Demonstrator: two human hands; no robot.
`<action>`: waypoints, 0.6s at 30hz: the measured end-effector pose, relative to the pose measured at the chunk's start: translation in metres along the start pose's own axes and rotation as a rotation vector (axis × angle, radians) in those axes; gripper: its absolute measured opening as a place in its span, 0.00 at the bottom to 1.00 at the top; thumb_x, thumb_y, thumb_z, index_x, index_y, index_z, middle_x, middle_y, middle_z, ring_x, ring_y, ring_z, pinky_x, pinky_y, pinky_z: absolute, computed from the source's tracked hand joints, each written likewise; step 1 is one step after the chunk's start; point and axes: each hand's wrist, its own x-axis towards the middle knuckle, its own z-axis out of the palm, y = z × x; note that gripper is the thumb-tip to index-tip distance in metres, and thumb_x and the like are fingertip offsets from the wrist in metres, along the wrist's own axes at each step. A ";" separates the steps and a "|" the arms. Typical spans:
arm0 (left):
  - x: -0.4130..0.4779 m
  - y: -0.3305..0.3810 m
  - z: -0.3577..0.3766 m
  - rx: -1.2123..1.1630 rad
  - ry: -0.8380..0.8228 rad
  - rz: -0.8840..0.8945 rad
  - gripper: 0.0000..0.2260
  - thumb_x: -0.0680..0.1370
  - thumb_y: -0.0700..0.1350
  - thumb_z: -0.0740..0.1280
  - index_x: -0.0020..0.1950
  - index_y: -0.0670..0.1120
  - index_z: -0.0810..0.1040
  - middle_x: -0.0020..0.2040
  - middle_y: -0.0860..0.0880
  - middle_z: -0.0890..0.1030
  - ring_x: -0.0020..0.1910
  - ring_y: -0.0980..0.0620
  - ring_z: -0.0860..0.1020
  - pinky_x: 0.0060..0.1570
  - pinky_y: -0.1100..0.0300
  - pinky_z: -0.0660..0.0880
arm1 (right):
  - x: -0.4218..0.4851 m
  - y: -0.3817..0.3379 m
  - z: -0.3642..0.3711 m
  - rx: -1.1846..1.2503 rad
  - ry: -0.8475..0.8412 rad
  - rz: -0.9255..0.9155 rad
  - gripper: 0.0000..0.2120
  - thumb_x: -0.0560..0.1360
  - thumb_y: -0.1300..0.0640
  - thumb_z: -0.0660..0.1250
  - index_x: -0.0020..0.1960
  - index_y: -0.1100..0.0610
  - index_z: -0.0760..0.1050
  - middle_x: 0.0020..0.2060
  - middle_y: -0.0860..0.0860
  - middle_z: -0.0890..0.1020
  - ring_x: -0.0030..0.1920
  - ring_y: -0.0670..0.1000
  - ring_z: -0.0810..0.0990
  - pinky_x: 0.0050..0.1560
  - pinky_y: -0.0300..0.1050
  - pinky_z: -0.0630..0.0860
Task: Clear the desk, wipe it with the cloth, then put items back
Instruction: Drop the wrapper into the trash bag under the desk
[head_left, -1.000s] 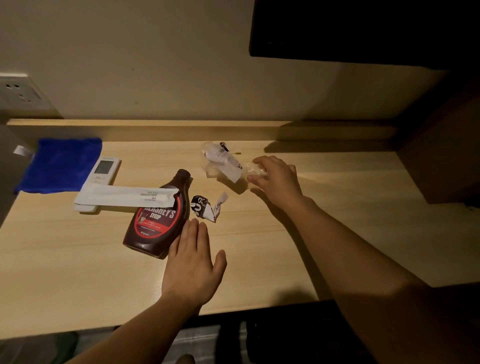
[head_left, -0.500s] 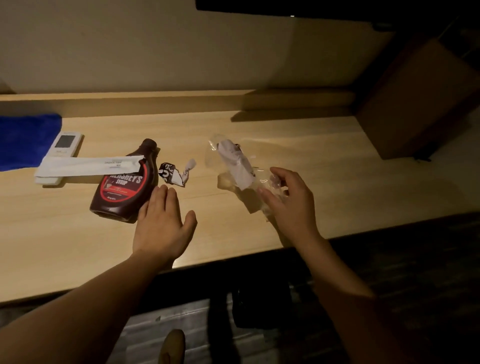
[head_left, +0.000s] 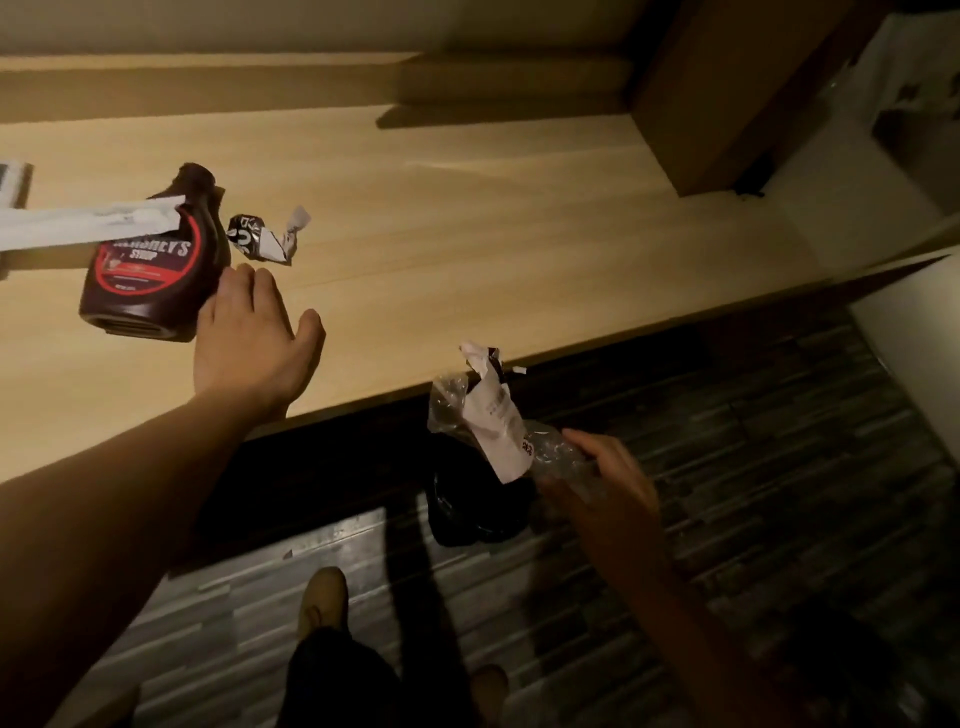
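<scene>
My right hand is shut on a crumpled clear plastic wrapper with a white label, held off the desk's front edge above a dark bin on the floor. My left hand lies flat and open on the light wooden desk, its fingertips against a brown syrup bottle lying on its side. A long white paper sleeve rests across the bottle's neck. A small black-and-white crumpled wrapper lies just right of the bottle. The cloth is out of view.
A white remote shows at the left edge. A raised wooden ledge runs along the desk's back, and a wooden cabinet side closes the right end. Below is dark striped floor with my feet on it.
My right hand lifted the plastic wrapper from the desk and carried it back over the front edge to above the bin. The view swung right and down; the blue cloth left the frame.
</scene>
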 end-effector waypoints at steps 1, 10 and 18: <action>0.000 0.000 0.000 0.002 0.003 0.001 0.25 0.83 0.59 0.57 0.67 0.39 0.68 0.72 0.37 0.68 0.73 0.38 0.65 0.73 0.39 0.65 | -0.005 0.008 0.006 -0.069 -0.009 -0.028 0.21 0.76 0.42 0.74 0.66 0.48 0.77 0.56 0.38 0.76 0.55 0.37 0.75 0.55 0.28 0.70; 0.001 -0.001 0.000 0.001 0.001 0.010 0.26 0.83 0.61 0.55 0.68 0.40 0.68 0.73 0.38 0.68 0.73 0.39 0.66 0.75 0.39 0.64 | 0.004 0.072 0.059 -0.252 -0.217 0.203 0.23 0.74 0.55 0.78 0.66 0.57 0.79 0.59 0.56 0.81 0.59 0.56 0.80 0.54 0.43 0.70; 0.003 -0.001 0.003 0.016 0.005 0.016 0.27 0.83 0.61 0.55 0.71 0.40 0.67 0.75 0.39 0.67 0.75 0.39 0.65 0.76 0.39 0.63 | 0.005 0.130 0.090 -0.365 -0.234 0.407 0.21 0.78 0.44 0.67 0.68 0.52 0.76 0.63 0.53 0.81 0.63 0.55 0.80 0.63 0.57 0.77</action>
